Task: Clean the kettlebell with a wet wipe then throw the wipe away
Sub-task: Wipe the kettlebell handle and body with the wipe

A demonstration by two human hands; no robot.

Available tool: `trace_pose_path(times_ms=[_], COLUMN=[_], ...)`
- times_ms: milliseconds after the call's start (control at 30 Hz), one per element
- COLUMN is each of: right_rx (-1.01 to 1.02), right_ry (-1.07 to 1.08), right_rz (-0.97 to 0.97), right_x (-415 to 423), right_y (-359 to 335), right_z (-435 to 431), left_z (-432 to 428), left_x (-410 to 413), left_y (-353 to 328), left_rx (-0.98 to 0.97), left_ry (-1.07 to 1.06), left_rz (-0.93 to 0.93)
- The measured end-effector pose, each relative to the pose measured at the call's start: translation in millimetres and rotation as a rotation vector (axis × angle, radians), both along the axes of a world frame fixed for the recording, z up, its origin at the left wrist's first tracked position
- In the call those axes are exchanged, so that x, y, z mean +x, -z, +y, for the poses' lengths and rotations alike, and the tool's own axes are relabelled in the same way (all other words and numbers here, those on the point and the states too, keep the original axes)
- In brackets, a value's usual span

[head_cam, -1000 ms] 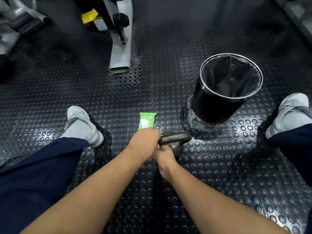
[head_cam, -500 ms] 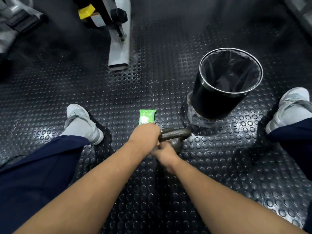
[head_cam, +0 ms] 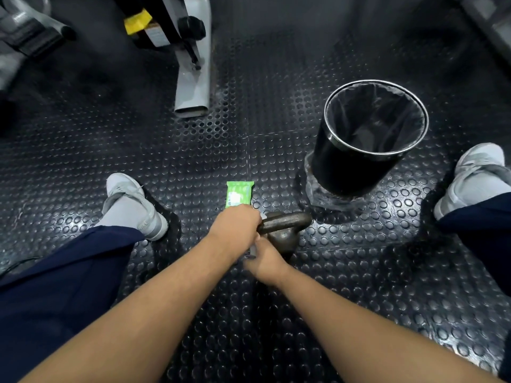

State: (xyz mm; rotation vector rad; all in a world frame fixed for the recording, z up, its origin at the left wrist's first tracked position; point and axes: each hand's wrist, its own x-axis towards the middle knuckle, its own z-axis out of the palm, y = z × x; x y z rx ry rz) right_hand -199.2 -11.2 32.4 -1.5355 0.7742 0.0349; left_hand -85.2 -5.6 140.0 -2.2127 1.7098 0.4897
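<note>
A dark iron kettlebell stands on the studded rubber floor between my feet. My left hand grips the left end of its handle. My right hand is curled against the near side of the bell's body and holds a wet wipe, of which only a small grey sliver shows between my hands. The green pack of wipes lies flat on the floor just beyond my left hand.
A black bin with a steel rim and a dark liner stands open to the right, beyond the kettlebell. My grey shoes sit left and right. A grey machine foot reaches in from the back.
My right hand has shifted a little against the near side of the kettlebell. My left hand keeps its hold on the handle. The view has tilted slightly.
</note>
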Motion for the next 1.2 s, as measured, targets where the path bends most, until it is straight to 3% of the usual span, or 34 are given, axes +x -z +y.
trace_pose_path(times_ms=[67,200,267,567,667,800,933,1000,1100,1133,1200], right_rx=[0.3,0.597,0.558,-0.329,-0.267,0.206,0.338,0.216,-0.158,-0.148,0.1], right_ry=[0.182,0.458,0.496,0.139,0.032,0.238,0.266,0.202,-0.013,-0.001,0.126], right_rz=[0.008,-0.038,0.013,0.262,0.276,0.156,0.02,0.045,0.178,0.195,0.136], right_x=[0.0,-12.0,-12.5,-2.1,10.7,25.4,-0.1,-6.9,-0.6,3.9,11.3], right_y=[-12.3,-18.3,-12.6,6.2,12.9,8.6,3.6,9.0,7.6,2.3,-6.3], right_z=[-0.8,-20.9,-28.6,-9.9,3.2,5.9,8.2,-1.2,-12.9,-10.2,-2.1], left_z=[0.4,1.8,2.2,0.6,-1.4,-2.0,-0.9,1.6,3.7,3.9,4.2], left_x=[-2.1,-1.3,-1.0,-3.5,-4.2,-2.9,-1.9,-2.0,-2.2,-2.5,-3.0], left_y=[1.0,3.9,5.4,8.6,8.3,9.4,11.0,11.9,11.3,10.6,10.4], left_rx=[0.005,-0.022,-0.012,-0.01,-0.003,0.01,-0.004,-0.012,-0.034,-0.034,-0.026], left_ry=[-0.012,-0.034,-0.039,-0.027,-0.024,-0.031,-0.037,-0.025,-0.019,-0.019,-0.022], left_rz=[0.016,0.012,0.02,0.0,-0.006,-0.01,0.002,-0.001,0.0,-0.004,-0.014])
